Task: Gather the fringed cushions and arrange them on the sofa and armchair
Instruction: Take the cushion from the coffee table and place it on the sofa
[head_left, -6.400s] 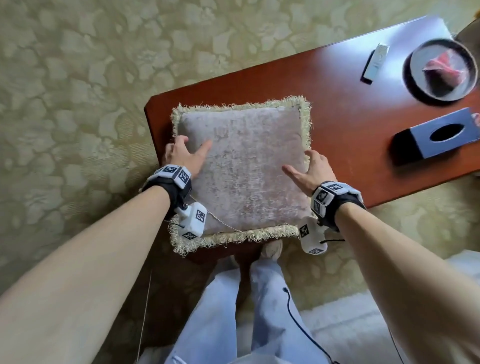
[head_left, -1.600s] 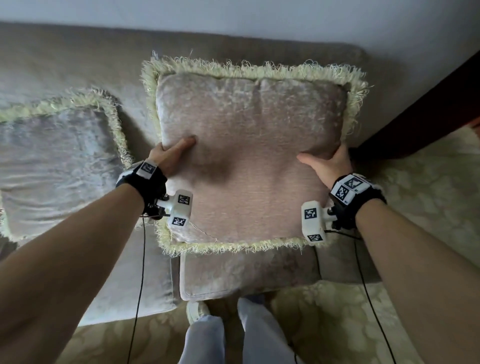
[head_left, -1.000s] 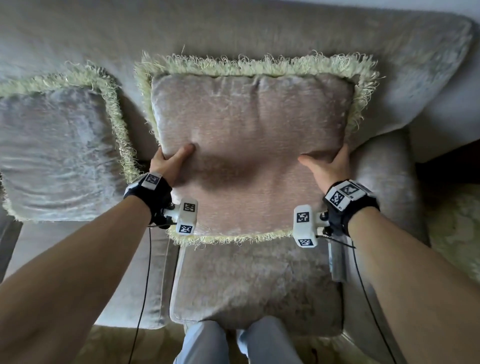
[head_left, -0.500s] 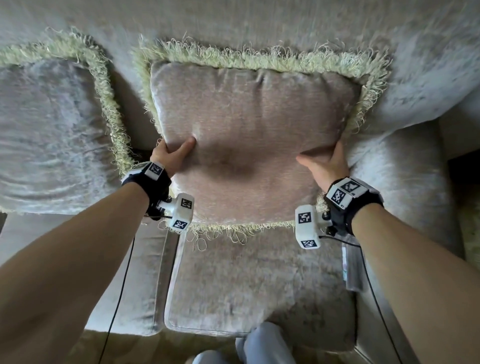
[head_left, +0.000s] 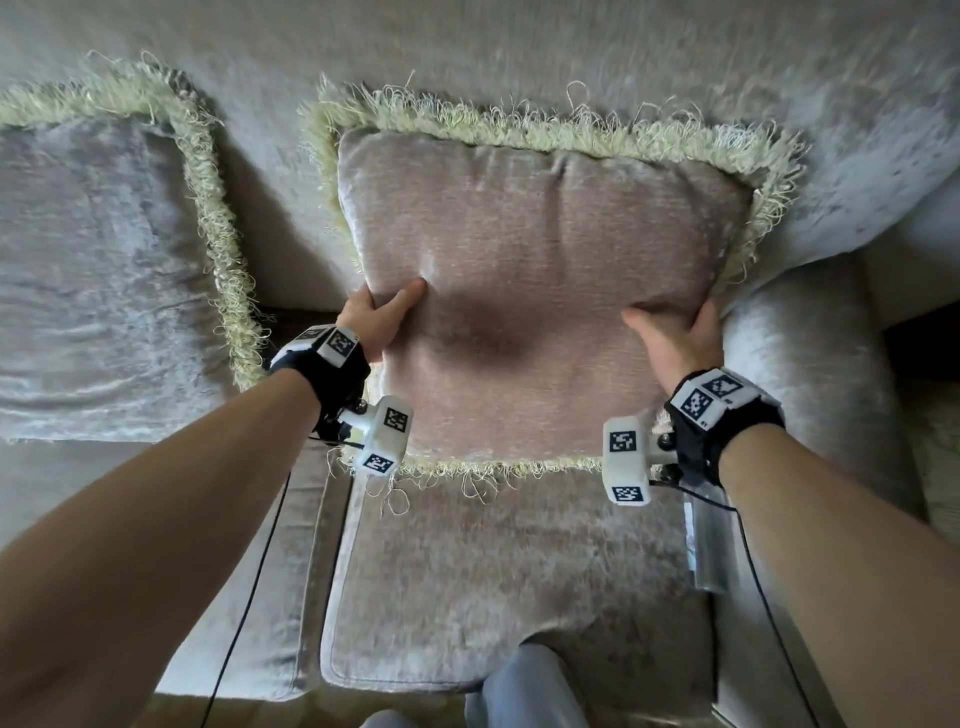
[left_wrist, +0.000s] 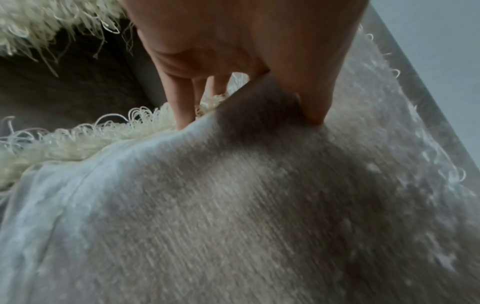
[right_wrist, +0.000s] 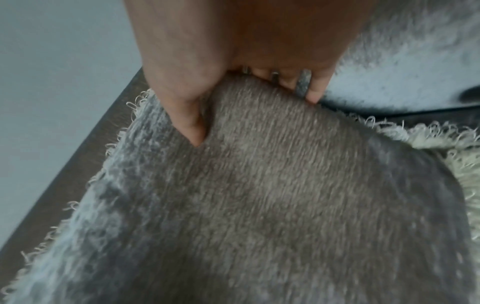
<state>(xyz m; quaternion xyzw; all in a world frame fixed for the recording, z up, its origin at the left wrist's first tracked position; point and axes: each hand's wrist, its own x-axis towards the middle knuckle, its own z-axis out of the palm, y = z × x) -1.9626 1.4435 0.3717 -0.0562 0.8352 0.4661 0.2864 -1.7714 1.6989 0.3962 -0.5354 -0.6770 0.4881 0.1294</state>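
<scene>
Both hands hold one fringed cushion (head_left: 540, 291) by its sides, arms stretched out in front. On the left, a second cushion (head_left: 98, 270) leans on the sofa (head_left: 493, 582) back. Next, the left hand (head_left: 376, 319) pinches the left edge, thumb in front. Further right, the right hand (head_left: 675, 335) pinches the right edge the same way, near the sofa arm.

Both my forearms bare, no sleeves. Black wrist strap behind left hand (head_left: 375, 318) w/ white blocks carrying black-and-white square markers; white camera pod (head_left: 385, 435) below wrist, same markers, thin black cable (head_left: 244, 608) trailing back. Right hand (head_left: 675, 338): same strap, pod, cable. Grey rings (right_wrist: 302, 82) on right fingers. Pale trousers (head_left: 524, 691).
</scene>
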